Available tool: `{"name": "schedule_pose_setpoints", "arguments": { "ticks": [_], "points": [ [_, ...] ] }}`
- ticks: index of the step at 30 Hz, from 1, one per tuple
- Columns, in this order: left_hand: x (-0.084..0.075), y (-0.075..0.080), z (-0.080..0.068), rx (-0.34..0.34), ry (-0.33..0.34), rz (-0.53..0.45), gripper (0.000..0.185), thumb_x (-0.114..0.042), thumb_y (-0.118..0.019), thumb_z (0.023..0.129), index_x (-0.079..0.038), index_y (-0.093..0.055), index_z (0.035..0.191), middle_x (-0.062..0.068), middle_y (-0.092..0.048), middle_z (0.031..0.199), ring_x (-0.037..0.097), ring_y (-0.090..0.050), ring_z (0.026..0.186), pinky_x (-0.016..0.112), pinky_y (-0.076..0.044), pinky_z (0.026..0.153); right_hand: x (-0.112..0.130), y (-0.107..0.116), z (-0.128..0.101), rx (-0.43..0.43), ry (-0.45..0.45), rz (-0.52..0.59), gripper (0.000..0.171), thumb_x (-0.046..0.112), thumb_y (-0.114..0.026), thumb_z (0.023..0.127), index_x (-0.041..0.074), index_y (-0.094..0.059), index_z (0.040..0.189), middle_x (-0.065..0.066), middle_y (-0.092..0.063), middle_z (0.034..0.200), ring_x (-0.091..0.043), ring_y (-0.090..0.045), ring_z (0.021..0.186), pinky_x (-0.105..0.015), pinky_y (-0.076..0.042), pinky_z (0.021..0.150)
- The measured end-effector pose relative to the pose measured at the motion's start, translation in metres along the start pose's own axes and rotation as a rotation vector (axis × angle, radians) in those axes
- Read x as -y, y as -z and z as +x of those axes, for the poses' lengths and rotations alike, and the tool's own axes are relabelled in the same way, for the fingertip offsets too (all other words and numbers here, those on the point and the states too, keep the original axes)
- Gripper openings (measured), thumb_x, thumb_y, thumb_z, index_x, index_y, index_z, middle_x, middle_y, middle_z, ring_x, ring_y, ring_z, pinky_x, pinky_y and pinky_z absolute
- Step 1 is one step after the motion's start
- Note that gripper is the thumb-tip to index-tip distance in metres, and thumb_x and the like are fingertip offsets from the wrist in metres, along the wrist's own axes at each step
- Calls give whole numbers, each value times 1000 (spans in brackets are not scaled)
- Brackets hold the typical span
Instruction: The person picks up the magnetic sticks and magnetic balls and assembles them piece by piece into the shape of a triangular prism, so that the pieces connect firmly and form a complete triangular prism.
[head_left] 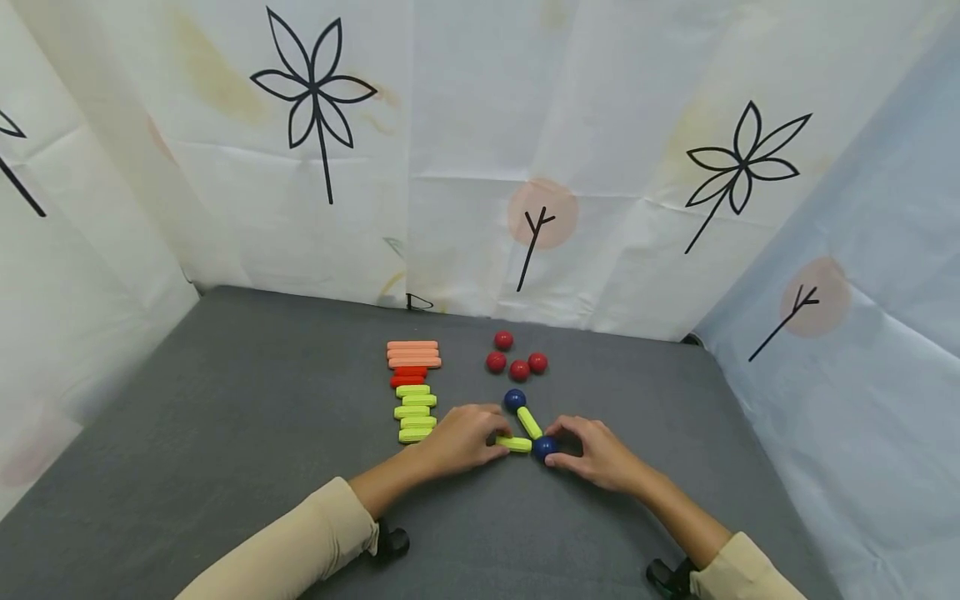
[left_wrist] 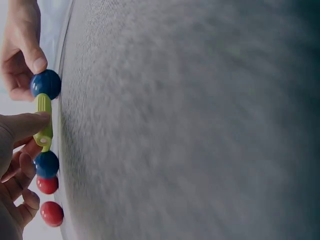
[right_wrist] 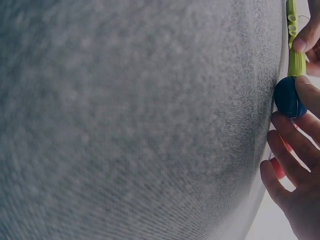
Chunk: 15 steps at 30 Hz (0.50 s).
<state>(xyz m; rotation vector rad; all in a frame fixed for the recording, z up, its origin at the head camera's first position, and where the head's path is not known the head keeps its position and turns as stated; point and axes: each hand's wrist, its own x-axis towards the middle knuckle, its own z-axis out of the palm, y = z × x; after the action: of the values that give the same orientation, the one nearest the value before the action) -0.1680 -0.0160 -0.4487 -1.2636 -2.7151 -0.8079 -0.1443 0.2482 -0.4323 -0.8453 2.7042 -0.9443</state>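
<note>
My left hand (head_left: 471,437) pinches a short yellow-green rod (head_left: 516,445) by its left part. The rod's right end meets a blue ball (head_left: 544,449), which my right hand (head_left: 596,454) grips between thumb and fingers. A second yellow-green rod (head_left: 529,422) slants up from that ball to another blue ball (head_left: 514,400) farther off. In the left wrist view the held rod (left_wrist: 44,120) lies under my thumb, against the blue ball (left_wrist: 46,84). From the right wrist, fingertips show on the blue ball (right_wrist: 289,97), right below the rod (right_wrist: 297,62).
Several red balls (head_left: 519,370) lie behind the blue ones. Left of them runs a column of rods: orange ones (head_left: 414,353) at the back, then red rods (head_left: 409,377), then several yellow-green rods (head_left: 416,412). A patterned white cloth (head_left: 465,150) hangs around the dark table (head_left: 225,433).
</note>
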Motion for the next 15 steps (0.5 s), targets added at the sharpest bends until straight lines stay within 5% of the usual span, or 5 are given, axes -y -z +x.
{"name": "schedule_pose_setpoints", "arguments": {
  "ticks": [8,15],
  "points": [
    [0,0,1,29,26,-45,24,-24,-79,87,-16,-75,109,-7,-66,99,4,-57,83,22,-49,76,-1,0,-1,-10,21,11,26,22,-76,89,12,-66,111,3,-70,108,-18,-65,106,-47,-51,91],
    [18,26,-35,-67,77,-61,30,-20,-81,85,-12,-73,113,-2,-71,102,10,-63,87,29,-54,78,-2,1,-2,5,7,10,27,25,-76,90,12,-66,112,3,-69,110,-18,-64,107,-47,-51,93]
  ]
}}
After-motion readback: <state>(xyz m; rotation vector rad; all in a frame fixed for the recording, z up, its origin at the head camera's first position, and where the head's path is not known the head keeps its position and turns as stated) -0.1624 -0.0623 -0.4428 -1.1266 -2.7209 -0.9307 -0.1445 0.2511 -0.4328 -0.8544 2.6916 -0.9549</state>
